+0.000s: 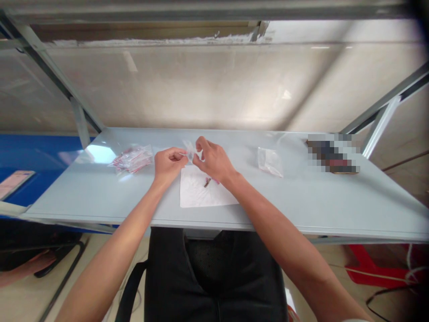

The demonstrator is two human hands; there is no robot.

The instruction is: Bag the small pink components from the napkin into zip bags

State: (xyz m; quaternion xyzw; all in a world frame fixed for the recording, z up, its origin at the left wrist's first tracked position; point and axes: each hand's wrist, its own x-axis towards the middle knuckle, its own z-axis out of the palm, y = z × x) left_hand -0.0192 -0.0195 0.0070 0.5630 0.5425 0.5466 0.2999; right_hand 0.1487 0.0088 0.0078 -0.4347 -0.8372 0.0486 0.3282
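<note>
My left hand (169,163) and my right hand (212,160) meet above the pale grey table (301,201). Both pinch a small clear plastic bag (190,151) between thumb and fingers. Under the hands lies a white sheet (197,194) with a small dark reddish piece (207,181) on it. A heap of small clear bags with red strips (132,159) rests to the left of my left hand.
Another clear plastic bag (270,161) lies right of my hands. A dark, blurred-out object (331,156) sits at the far right of the table. Metal frame struts rise at both ends. A blue surface (36,156) adjoins on the left. A black chair back (214,277) shows below the table edge.
</note>
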